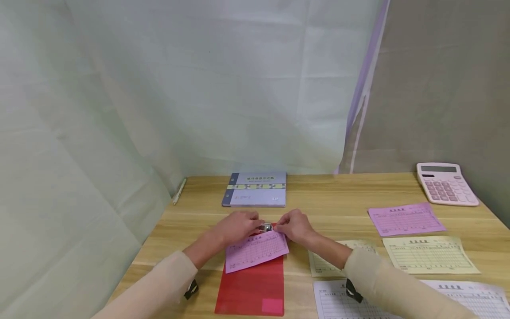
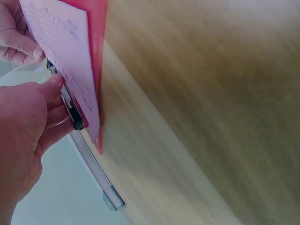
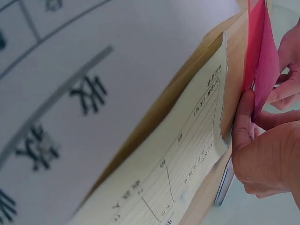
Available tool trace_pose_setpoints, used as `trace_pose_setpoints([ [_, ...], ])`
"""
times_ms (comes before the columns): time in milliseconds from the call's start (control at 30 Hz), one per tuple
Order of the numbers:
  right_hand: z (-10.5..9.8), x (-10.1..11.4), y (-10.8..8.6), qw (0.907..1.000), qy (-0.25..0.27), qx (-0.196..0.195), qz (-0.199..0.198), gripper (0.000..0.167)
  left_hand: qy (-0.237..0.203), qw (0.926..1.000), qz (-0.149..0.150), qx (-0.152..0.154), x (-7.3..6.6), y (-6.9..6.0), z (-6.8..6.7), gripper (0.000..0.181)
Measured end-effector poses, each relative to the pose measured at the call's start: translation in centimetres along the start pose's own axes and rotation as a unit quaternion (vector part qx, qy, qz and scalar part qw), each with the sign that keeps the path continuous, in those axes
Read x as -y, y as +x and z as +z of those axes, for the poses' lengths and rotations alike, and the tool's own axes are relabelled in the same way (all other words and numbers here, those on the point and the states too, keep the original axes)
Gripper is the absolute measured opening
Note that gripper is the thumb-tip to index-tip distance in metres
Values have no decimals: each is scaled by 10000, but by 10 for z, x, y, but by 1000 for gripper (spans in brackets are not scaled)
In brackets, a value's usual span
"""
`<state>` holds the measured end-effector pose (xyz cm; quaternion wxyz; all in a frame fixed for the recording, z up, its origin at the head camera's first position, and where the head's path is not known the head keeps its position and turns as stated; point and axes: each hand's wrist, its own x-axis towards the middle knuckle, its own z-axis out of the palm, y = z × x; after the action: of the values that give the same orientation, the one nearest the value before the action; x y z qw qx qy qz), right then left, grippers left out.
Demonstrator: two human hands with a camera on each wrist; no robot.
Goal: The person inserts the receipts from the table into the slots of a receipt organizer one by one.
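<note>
A red clipboard [image 1: 251, 288] lies on the table before me, its metal clip [image 1: 266, 227] at the far end. Across its upper part a pink form sheet [image 1: 256, 256] lies at a slant. My left hand [image 1: 240, 226] grips the clip; the left wrist view shows the thumb on top of the clip [image 2: 70, 107] and fingers beneath. With thumb and fingers, my right hand [image 1: 295, 226] pinches the sheet's upper right corner beside the clip. In the right wrist view the right hand [image 3: 269, 154] hides part of the pink sheet [image 3: 268, 70].
Behind the clipboard lies a blue-grey account book [image 1: 255, 190], with a pen [image 1: 179, 191] to its left. On the right are another pink form [image 1: 406, 219], yellow forms [image 1: 432, 255], white forms [image 1: 474, 294] and a pink calculator [image 1: 447, 185]. A pale curtain [image 1: 239, 88] hangs behind the table.
</note>
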<state>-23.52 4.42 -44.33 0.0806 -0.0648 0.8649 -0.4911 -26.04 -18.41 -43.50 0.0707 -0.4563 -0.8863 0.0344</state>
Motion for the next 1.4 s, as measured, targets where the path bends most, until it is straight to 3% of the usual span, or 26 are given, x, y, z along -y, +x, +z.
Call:
trace_pose_setpoints([
  [167, 0, -2, -1, 10000, 15, -6, -56, 6, 254, 9996, -102, 107, -5, -2, 1, 28],
  [533, 1, -4, -1, 9997, -40, -135, -185, 8, 58, 9983, -509, 287, -7, -5, 1, 34],
  [900, 2, -2, 4, 9995, -114, -229, -210, 12, 28, 9991, -404, 104, -4, -4, 0, 32],
  [1400, 8, -7, 7, 9993, 143, -316, -154, 13, 18, 9981, -548, 287, -7, -5, 1, 35],
])
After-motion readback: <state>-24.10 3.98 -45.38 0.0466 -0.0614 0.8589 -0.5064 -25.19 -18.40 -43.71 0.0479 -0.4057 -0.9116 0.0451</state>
